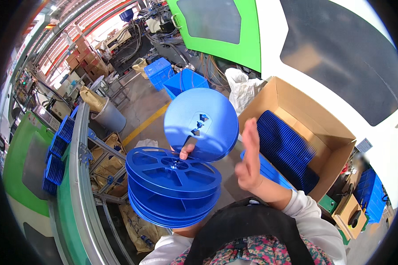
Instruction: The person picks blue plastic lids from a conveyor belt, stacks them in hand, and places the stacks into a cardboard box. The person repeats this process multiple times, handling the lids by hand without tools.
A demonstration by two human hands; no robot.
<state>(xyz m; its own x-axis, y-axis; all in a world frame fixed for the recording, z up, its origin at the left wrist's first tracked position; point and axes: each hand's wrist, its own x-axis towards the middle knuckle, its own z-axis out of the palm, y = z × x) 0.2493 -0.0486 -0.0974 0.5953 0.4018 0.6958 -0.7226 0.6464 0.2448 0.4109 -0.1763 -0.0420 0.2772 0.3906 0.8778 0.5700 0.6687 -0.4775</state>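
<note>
My left hand [187, 151] is mostly hidden; its thumb shows through a slot in a round, light-blue plastic reel [177, 119] that it grips. Just below, several darker blue spoked reels [139, 165] lie stacked one over another above my left forearm. What bears that stack cannot be made out. To the right of the tilted light-blue reel, my right hand [250, 157] is raised with fingers stretched out, holding nothing. Beyond it, a large open cardboard box [329, 121] holds a long row of blue reels [281, 143] packed on edge.
A metal-railed conveyor [82, 176] with a green belt runs along my left, carrying groups of blue reels [55, 170]. Blue crates [185, 81] and a grey bin [110, 115] stand farther off. A white and green machine [252, 39] rises behind the box.
</note>
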